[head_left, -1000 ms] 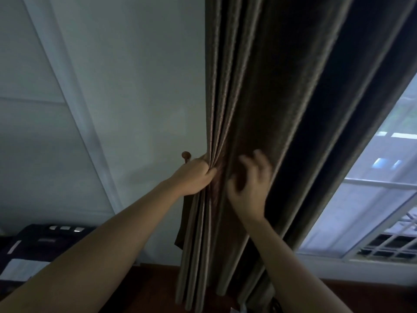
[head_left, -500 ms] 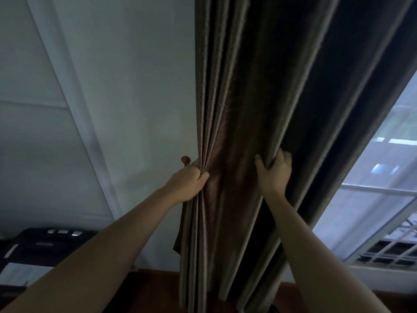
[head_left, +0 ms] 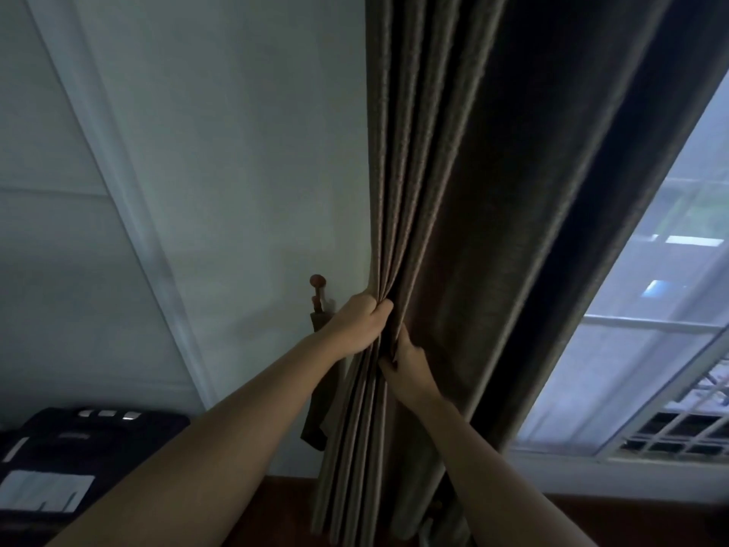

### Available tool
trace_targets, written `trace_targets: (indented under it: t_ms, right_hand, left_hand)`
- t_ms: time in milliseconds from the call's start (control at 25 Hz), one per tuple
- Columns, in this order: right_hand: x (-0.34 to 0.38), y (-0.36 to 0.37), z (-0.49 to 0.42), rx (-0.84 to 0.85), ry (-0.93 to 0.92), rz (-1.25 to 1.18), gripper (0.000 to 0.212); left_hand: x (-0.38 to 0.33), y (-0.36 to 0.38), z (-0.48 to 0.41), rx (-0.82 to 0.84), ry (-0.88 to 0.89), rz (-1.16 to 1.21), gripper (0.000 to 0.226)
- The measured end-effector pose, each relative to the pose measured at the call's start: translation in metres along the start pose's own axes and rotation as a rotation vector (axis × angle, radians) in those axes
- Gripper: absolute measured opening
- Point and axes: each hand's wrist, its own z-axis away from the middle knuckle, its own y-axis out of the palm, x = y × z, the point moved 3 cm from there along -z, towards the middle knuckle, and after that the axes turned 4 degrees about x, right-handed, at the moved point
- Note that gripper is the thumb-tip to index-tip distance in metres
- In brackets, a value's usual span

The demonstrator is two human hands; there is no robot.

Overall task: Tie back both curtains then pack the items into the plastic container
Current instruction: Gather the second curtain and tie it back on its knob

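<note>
Your left hand (head_left: 361, 325) grips the bunched folds of the curtain (head_left: 465, 171) at centre frame, fingers (head_left: 378, 311) curled tight round the pleats. Your right hand (head_left: 408, 359) sits just below and right of it, pinching the next folds. The curtain hangs down the middle of the frame. Just left of your left hand a knob (head_left: 317, 281) juts from the wall (head_left: 236, 171), with a dark strip (head_left: 315, 424) hanging under it. The window (head_left: 651, 369) shows at right.
</note>
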Motion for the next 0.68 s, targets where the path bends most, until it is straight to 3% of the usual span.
trace_targets:
  t_ms: [200,360,400,480,560,600,680]
  right_hand:
    - [-0.001,-0.001,0.004,-0.012,0.018,0.039,0.066]
    - [0.007,-0.014,0.021,0.127,0.038,0.118,0.066]
    - [0.011,-0.025,0.025,0.020,-0.055,0.228,0.063]
    - [0.016,-0.059,0.036,-0.431,-0.266,0.410,0.052]
    - [0.024,-0.104,0.041,-0.864,-0.317,0.337,0.048]
    - [0.029,-0.127,0.040,-0.966,-0.292,0.250,0.050]
    - [0.033,-0.161,0.029,-0.942,-0.199,0.058,0.062]
  left_hand:
    - [-0.004,0.010,-0.002,0.003,0.020,-0.058,0.040]
    - [-0.013,0.024,-0.007,-0.089,0.069,-0.248,0.035]
    - [-0.013,0.024,-0.009,-0.110,0.063,-0.258,0.032]
    - [-0.012,0.023,-0.011,-0.122,0.070,-0.277,0.027]
    - [-0.011,0.020,-0.012,-0.131,0.092,-0.265,0.030]
    - [-0.011,0.019,-0.012,-0.147,0.080,-0.255,0.032]
    - [-0.009,0.020,-0.014,-0.184,0.058,-0.232,0.033]
